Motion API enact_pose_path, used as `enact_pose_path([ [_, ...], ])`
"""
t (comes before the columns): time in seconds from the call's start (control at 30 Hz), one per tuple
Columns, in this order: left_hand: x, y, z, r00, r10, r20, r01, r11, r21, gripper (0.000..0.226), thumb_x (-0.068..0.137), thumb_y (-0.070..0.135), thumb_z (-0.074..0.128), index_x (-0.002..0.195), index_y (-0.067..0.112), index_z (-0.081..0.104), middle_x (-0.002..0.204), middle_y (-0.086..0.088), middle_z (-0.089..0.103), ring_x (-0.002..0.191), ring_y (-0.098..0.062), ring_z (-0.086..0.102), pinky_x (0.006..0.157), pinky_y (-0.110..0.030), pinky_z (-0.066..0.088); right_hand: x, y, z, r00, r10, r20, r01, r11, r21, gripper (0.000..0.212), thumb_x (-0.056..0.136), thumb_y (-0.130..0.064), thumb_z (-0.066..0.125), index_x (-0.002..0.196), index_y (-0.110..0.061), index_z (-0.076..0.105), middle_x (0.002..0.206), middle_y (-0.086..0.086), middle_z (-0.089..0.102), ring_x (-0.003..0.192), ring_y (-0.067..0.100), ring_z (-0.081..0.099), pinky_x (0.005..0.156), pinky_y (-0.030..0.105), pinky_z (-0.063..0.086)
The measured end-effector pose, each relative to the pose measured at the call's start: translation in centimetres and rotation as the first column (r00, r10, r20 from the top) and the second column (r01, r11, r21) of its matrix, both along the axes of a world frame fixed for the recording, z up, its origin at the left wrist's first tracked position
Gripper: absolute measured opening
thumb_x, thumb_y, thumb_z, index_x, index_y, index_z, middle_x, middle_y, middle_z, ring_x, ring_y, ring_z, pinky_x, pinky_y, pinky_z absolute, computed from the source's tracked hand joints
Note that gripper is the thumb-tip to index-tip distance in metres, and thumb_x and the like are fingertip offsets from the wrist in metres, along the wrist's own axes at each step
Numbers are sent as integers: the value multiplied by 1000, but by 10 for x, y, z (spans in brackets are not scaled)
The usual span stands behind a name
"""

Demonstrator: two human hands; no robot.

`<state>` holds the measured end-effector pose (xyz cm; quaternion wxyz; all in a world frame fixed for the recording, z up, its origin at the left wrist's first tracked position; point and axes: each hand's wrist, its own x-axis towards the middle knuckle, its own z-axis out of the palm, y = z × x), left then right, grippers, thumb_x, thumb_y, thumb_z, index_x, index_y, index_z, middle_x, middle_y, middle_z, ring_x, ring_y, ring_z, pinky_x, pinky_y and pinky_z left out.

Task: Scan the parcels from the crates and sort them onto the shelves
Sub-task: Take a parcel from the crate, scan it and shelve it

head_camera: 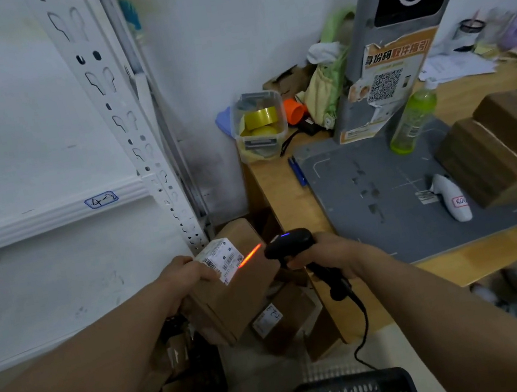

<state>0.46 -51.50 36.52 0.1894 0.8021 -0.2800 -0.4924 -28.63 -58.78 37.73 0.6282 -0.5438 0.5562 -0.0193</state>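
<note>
left hand (183, 278): curled round the left end of a brown parcel (238, 288), thumb on top next to the white label (221, 260); holding it up in the air.
parcel: in the left hand, tipped a bit, in front of the low shelf (32, 223) and above the boxes on the floor.
label: white with black bar codes, on the top far corner, facing up.
red line (249, 256): bright orange-red light, slanting across the label's right edge and onto the cardboard.
right hand (325, 258): wrapped tight round the handle of a black scanner (289, 243).
scanner: nose pointed left at the label, just beside the parcel, not touching; small blue light on top.
cable (361, 325): black, hanging from the handle down to the floor near the crate (349, 380).
crate: black with lots of holes, at the bottom edge; inside too hard to see.
other parcels (281, 322): brown boxes piled on the floor under the held one, against the table (281, 198) side.
shelf: white metal, on the left, with a tag (101, 200) reading "4-2" on its front edge.
table: wooden, on the right, with a grey mat (384, 181) on top.
grey mat: green bottle (413, 120) standing at the back, brown boxes (496, 152) at the right.
tub (260, 123): clear, yellow tape rolls inside, at the table's far left corner.
</note>
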Motion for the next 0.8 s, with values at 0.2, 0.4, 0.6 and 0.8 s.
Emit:
enact_pose_path([
  [0.2,1,0,3,999,6,35,-6,1000,1,86,67,24,85,142,15,43,133,-12,55,111,-33,58,95,-48,55,11,3,4,998,47,39,-45,998,-33,35,81,-21,80,114,-28,67,106,9,72,92,23,67,83,38,58],
  [0.4,-2,-2,2,997,-4,71,4,1000,-3,89,72,23,84,148,15,39,139,-13,51,116,-32,53,98,-44,53,15,4,6,996,58,67,-56,998,-29,37,81,-24,79,115,-29,66,109,7,71,96,23,66,83,36,58],
  [0.6,-3,-5,1,997,-31,71,32,999,-11,87,75,22,81,150,15,37,141,-13,49,120,-33,51,101,-46,51,20,5,10,994,92,59,-89,995,-51,39,81,-22,79,116,-30,65,109,9,71,98,27,68,88,39,57],
  [0.8,0,-6,-4,995,-65,78,65,998,-3,82,77,22,81,146,16,38,141,-12,49,117,-31,51,97,-42,52,25,7,14,995,89,42,-86,994,-61,37,84,-20,77,116,-30,64,114,12,70,109,31,66,91,39,55],
])
